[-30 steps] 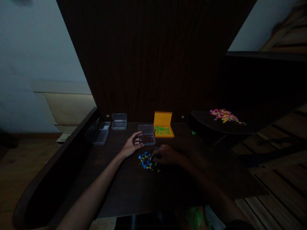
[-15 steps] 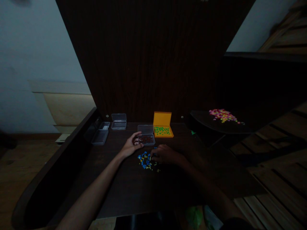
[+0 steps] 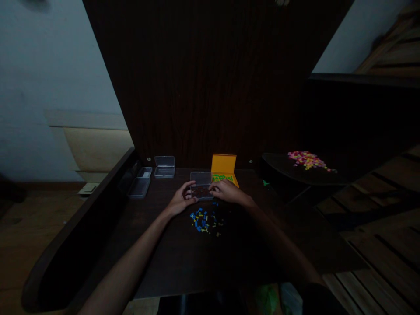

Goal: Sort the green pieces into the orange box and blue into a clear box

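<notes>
My left hand [image 3: 180, 200] grips the left side of an open clear plastic box [image 3: 201, 176], thumb at the front and fingers behind. Small dark brown pieces [image 3: 200, 191] lie in its base. Over the right end of that box is my right hand [image 3: 228, 191], its fingertips pinched together; whatever they hold is too small to make out. In front of the box, loose small blue and yellow toy-brick-like pieces [image 3: 200, 220] are scattered on the dark table. Behind my right hand stands an open yellow box [image 3: 223, 163] with green pieces [image 3: 218, 178], partly hidden by the hand.
Another open clear box [image 3: 164, 162] stands at the back left, with a further clear box [image 3: 139, 187] beside the raised left edge [image 3: 82, 227]. A heap of pink and yellow pieces [image 3: 306, 159] lies on a side shelf [image 3: 278, 164]. A dark panel [image 3: 203, 87] rises behind.
My right hand has moved up and away from the loose pieces to the right end of the clear box. My left hand stays on the box. The view has shifted slightly.
</notes>
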The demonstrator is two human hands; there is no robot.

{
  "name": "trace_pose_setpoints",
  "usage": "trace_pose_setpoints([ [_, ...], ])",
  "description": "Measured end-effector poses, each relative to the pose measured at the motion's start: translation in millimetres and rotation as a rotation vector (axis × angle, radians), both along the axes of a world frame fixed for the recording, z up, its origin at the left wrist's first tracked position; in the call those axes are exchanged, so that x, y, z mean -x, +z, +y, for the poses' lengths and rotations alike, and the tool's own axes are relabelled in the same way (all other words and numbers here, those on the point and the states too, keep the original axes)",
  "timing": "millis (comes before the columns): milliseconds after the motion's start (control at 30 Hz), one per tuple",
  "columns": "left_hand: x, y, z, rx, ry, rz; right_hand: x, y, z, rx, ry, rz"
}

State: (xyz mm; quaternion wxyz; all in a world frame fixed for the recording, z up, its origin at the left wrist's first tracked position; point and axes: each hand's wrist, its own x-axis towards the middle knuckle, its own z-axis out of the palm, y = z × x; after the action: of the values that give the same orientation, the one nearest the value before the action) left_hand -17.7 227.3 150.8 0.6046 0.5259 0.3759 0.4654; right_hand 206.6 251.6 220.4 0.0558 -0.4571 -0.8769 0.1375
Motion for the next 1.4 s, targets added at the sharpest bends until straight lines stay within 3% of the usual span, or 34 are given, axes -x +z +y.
trace_pose_setpoints([
  [333, 1, -5.1, 2, -0.018, -0.01, 0.01, 15, -3.7, 10, -0.027, -0.078, -0.228],
  [633, 0, -4.3, 2, -0.009, -0.018, 0.009, 13, -1.7, 17, 0.018, -0.006, -0.169],
  [867, 0, -5.1, 2, -0.026, -0.012, 0.014, 12, -2.9, 18, -0.028, -0.045, -0.128],
  [1400, 0, -0.7, -1, -0.007, -0.005, 0.034, 21, 2.2, 7, -0.05, -0.097, -0.32],
])
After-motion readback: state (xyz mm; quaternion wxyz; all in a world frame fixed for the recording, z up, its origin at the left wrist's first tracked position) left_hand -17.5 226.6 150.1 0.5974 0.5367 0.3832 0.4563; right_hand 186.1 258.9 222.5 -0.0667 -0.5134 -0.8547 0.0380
